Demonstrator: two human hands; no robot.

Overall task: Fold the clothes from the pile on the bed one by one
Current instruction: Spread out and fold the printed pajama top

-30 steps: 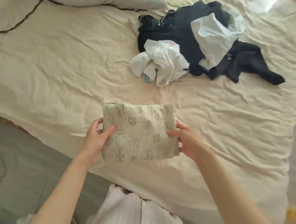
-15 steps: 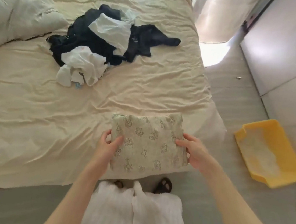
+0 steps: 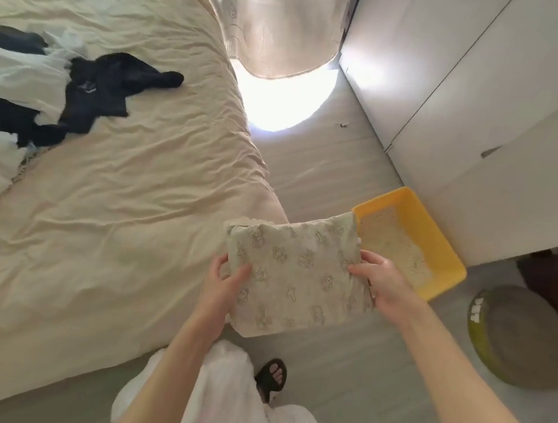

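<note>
1. Pile (image 3: 41, 96) of dark and white clothes lies on the bed (image 3: 127, 195), at the far left, well apart from the hands.
2. Left hand (image 3: 225, 285) grips the left edge of the folded cloth (image 3: 295, 275), thumb on top, fingers curled under it.
3. Folded cloth, beige with small printed figures, is held in the air past the bed corner, above the floor (image 3: 340, 372).
4. Right hand (image 3: 380, 280) grips its right edge in the same way.
5. Yellow tray (image 3: 445, 256) stands on the floor behind the cloth, beside the white cupboard (image 3: 487, 112).
6. Round green cushion (image 3: 519, 336) lies at the far right.
</note>
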